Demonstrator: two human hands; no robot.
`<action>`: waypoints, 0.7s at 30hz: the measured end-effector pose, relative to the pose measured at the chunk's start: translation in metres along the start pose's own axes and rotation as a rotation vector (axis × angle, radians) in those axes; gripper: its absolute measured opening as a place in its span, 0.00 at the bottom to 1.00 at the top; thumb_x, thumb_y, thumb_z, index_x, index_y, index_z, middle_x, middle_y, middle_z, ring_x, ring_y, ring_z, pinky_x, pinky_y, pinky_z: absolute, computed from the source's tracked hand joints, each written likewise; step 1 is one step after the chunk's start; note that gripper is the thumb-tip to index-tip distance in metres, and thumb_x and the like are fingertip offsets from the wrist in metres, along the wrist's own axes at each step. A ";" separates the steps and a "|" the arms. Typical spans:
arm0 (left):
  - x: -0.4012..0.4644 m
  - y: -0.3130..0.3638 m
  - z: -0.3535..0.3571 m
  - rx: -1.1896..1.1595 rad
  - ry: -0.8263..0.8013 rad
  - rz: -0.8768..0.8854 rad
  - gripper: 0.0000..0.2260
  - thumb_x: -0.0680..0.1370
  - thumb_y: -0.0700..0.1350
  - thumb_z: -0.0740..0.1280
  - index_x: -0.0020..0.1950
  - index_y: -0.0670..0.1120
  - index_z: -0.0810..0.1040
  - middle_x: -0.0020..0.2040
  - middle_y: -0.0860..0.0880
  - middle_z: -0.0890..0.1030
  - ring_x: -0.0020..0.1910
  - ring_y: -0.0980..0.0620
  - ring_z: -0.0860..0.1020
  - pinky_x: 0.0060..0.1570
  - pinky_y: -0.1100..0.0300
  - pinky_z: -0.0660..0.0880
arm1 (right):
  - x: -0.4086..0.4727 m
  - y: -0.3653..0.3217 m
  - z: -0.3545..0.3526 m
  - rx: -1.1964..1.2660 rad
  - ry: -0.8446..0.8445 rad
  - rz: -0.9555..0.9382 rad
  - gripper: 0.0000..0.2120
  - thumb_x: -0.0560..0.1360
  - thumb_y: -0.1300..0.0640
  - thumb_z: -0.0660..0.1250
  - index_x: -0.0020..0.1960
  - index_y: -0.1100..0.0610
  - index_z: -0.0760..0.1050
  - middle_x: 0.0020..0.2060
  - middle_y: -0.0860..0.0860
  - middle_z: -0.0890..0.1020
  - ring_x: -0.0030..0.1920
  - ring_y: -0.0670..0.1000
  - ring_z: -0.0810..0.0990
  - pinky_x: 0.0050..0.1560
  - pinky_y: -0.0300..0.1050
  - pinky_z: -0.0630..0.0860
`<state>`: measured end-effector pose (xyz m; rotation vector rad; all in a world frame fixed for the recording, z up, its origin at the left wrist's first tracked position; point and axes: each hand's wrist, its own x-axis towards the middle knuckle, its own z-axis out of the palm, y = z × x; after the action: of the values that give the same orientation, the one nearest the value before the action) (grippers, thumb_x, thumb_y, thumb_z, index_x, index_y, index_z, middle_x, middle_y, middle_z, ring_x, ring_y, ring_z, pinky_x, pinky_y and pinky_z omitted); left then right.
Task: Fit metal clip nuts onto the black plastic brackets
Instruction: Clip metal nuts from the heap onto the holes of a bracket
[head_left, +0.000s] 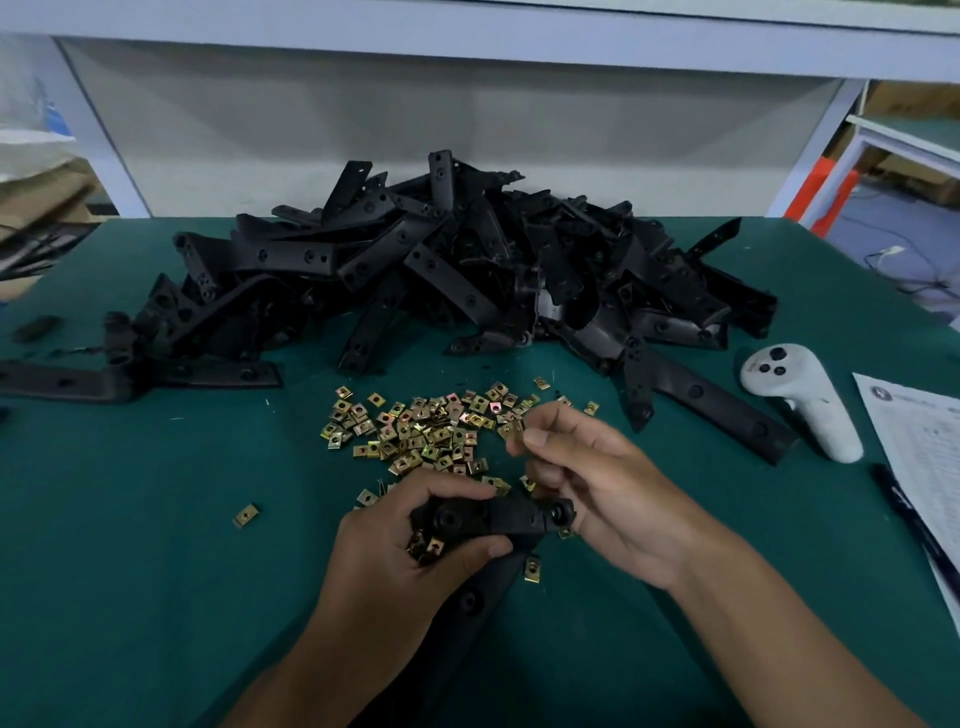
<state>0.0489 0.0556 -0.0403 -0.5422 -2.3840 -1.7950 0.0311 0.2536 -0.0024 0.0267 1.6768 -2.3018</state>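
— Currently, what do we hold?
— Our left hand (415, 545) is closed around a black plastic bracket (498, 519) and some loose nuts, near centre. Our right hand (587, 483) pinches one clip nut (514, 430) between its fingertips, just beyond the bracket.
— Stock?
— Loose clip nuts (421, 426) lie on the green mat (156, 519); the bracket pile (467, 270) sits farther away.
— Any writing?
— The printed sheet (919, 441) at right is illegible.

Green bench (156, 545) under bracket heap (467, 270), clip nuts (415, 431), controller (800, 400), paper (919, 441).
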 end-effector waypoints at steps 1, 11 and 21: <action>0.000 0.000 0.000 -0.007 -0.009 -0.008 0.14 0.68 0.59 0.74 0.53 0.65 0.80 0.47 0.62 0.85 0.46 0.62 0.83 0.44 0.73 0.75 | -0.001 0.000 0.000 -0.016 -0.009 -0.008 0.07 0.71 0.56 0.71 0.49 0.50 0.82 0.36 0.43 0.79 0.33 0.41 0.71 0.34 0.33 0.71; 0.002 0.000 0.003 -0.112 0.030 -0.077 0.18 0.62 0.55 0.80 0.47 0.63 0.76 0.43 0.58 0.85 0.42 0.60 0.84 0.39 0.70 0.77 | -0.005 0.002 0.005 -0.312 -0.028 -0.101 0.04 0.74 0.54 0.74 0.48 0.49 0.84 0.42 0.47 0.85 0.46 0.43 0.84 0.46 0.32 0.76; 0.001 -0.008 0.004 -0.157 0.111 -0.048 0.22 0.59 0.64 0.80 0.47 0.60 0.79 0.41 0.55 0.86 0.39 0.58 0.84 0.40 0.67 0.78 | -0.007 0.000 0.009 -0.359 -0.038 -0.082 0.04 0.71 0.51 0.74 0.45 0.48 0.85 0.49 0.52 0.87 0.47 0.46 0.85 0.45 0.34 0.78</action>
<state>0.0455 0.0574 -0.0481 -0.3924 -2.2154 -1.9883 0.0397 0.2472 0.0015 -0.1624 2.0783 -2.0064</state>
